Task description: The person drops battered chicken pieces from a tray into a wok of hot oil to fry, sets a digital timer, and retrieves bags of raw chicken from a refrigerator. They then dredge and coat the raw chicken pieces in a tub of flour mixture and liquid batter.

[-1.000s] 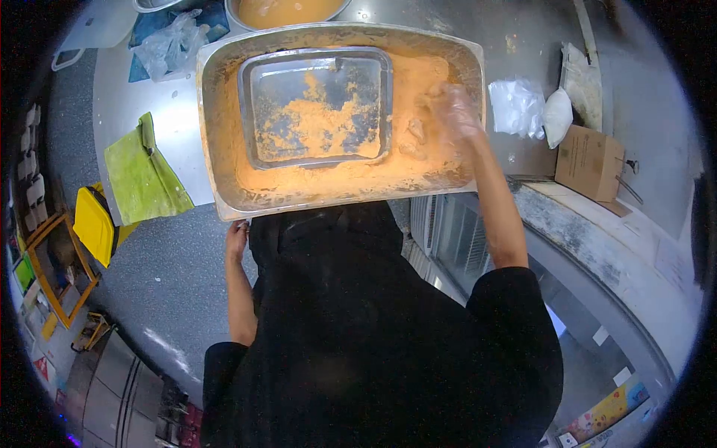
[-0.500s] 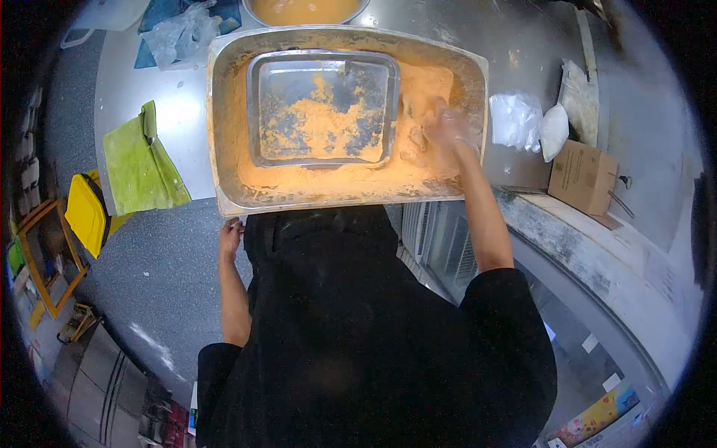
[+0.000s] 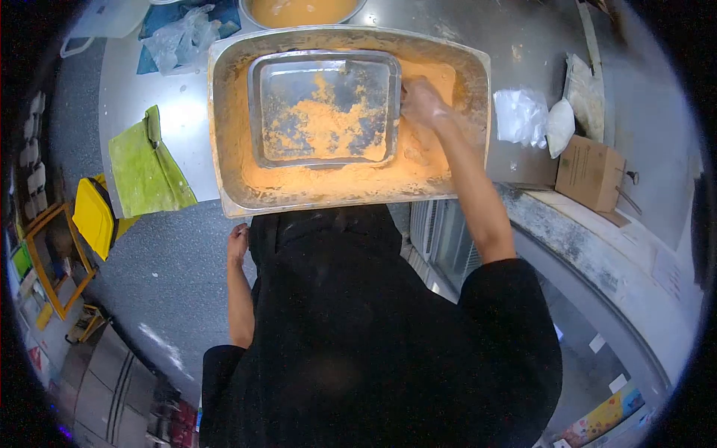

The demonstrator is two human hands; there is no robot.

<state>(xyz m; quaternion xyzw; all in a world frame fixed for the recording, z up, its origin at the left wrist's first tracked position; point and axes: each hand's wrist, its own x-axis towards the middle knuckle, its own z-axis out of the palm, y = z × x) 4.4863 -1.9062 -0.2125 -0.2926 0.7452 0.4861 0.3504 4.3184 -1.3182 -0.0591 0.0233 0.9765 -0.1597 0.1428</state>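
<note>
My right hand point(image 3: 424, 103) is down in a large metal tub point(image 3: 224, 196) of orange breading flour point(image 3: 299, 179). Its fingers are curled beside the right rim of a rectangular metal tray point(image 3: 258, 153), and what they hold, if anything, is hidden. The tray sits inside the tub with a patchy layer of the flour on its bottom. Just below my right hand lies a lumpy flour-coated piece point(image 3: 415, 153), its kind unclear. My left hand point(image 3: 237, 240) hangs below the tub's near edge, fingers curled, with nothing visible in it.
Behind the tub stands a bowl of orange liquid point(image 3: 302, 11). A green cloth point(image 3: 149, 168) lies to the left, near a plastic bag point(image 3: 181, 41). On the right are clear plastic bags point(image 3: 520, 118), a white bag point(image 3: 560, 128) and a cardboard box point(image 3: 588, 173).
My right hand has moved left and a little away from me, from the flour toward the tray's right rim, and is less blurred. My left hand stays low beside my body.
</note>
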